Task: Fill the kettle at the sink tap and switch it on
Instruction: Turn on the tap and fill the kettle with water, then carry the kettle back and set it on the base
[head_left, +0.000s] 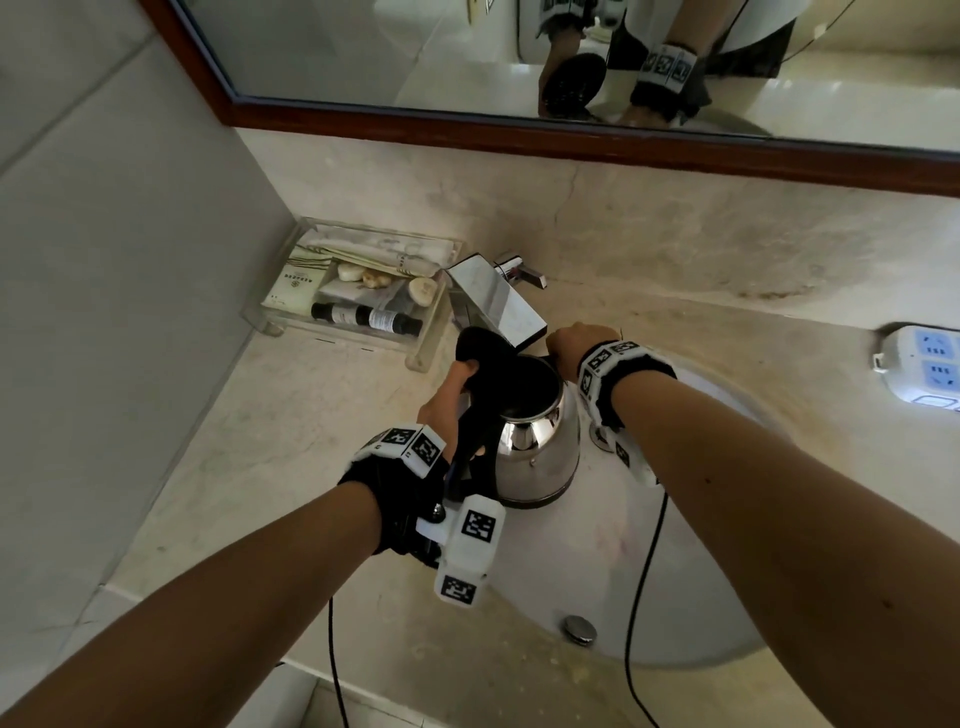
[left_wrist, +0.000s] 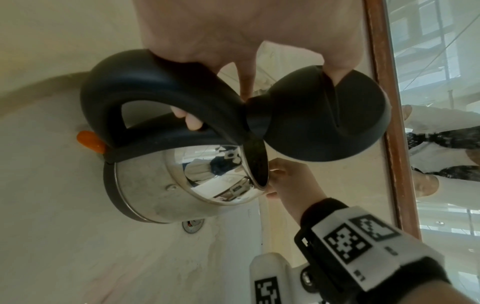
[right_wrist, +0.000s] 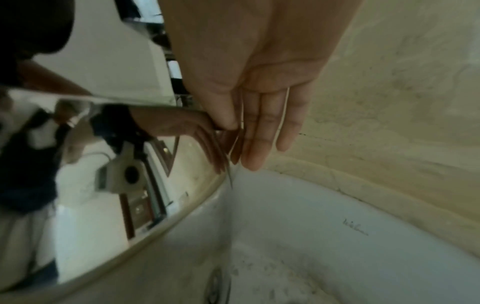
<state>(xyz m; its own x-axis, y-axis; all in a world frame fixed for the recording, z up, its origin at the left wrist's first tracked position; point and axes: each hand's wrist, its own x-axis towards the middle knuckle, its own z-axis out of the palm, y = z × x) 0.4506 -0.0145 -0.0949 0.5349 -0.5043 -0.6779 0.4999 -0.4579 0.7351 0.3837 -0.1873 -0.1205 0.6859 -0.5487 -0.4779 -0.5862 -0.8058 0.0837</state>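
A steel kettle with a black handle is held over the white sink, its mouth under the chrome tap. My left hand grips the handle, fingers curled through it, while the thumb props the black lid open. An orange switch sits at the handle's base. My right hand lies against the kettle's far side by the rim, fingers straight along the shiny wall. I cannot tell whether water runs.
A clear tray of toiletries stands left of the tap. A white power strip lies at the right. A wood-framed mirror hangs above the counter. Black cables cross the basin near the drain.
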